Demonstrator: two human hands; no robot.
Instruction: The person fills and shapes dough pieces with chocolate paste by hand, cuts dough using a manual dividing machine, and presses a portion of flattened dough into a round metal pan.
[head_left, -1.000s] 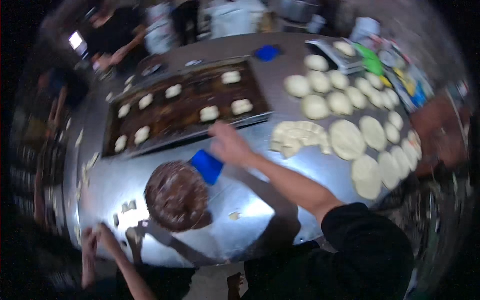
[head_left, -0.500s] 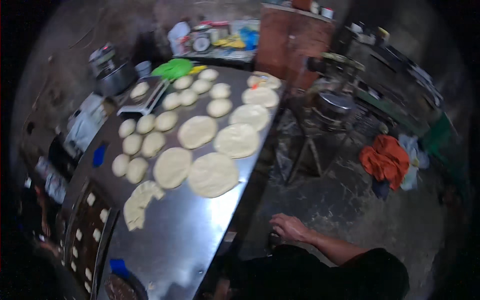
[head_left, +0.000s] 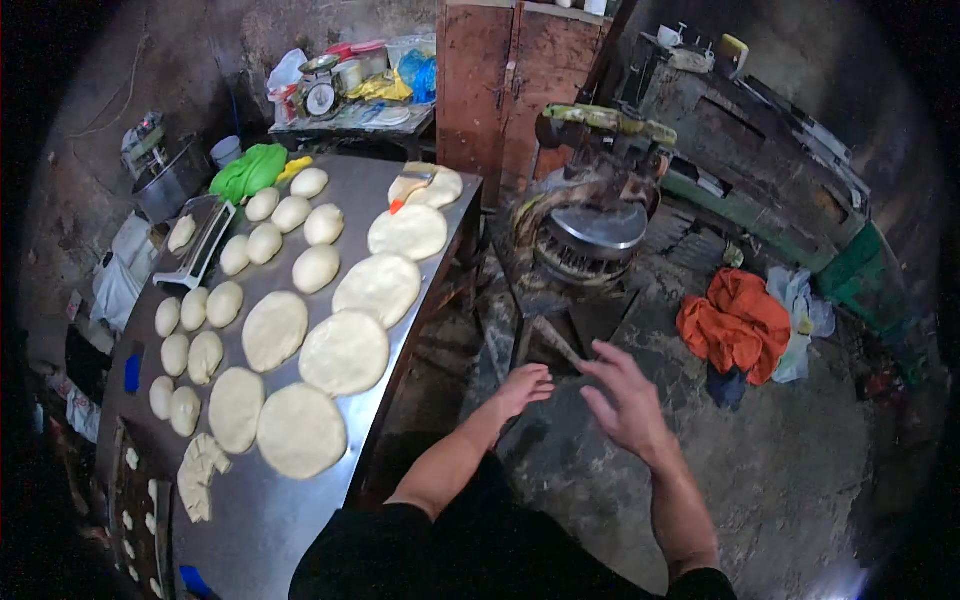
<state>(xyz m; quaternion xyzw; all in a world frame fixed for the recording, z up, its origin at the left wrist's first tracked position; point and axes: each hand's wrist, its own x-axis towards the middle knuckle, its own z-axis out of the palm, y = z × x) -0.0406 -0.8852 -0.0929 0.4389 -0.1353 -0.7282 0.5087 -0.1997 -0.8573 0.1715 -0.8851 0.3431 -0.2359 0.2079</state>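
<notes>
In front of me, both hands hang in the air over the floor, close to the stand of a dough-dividing machine with a round metal plate on its top. My left hand is empty, its fingers loosely bent and apart. To its right, my right hand holds nothing either, thumb and fingers spread. On the metal table at my left lie several flat dough rounds and several dough balls. A brush rests on the farthest round. A torn-looking dough strip lies nearer me.
A scale with one dough ball stands at the table's left edge, near a green bag. Orange cloth and plastic bags lie on the floor at right. A tray with small dough pieces sits at lower left. Behind is a reddish cabinet.
My view has turned right, bringing the dough-dividing machine to the middle. My left hand has come clearly into view, and my right hand has risen and spread toward the machine.
</notes>
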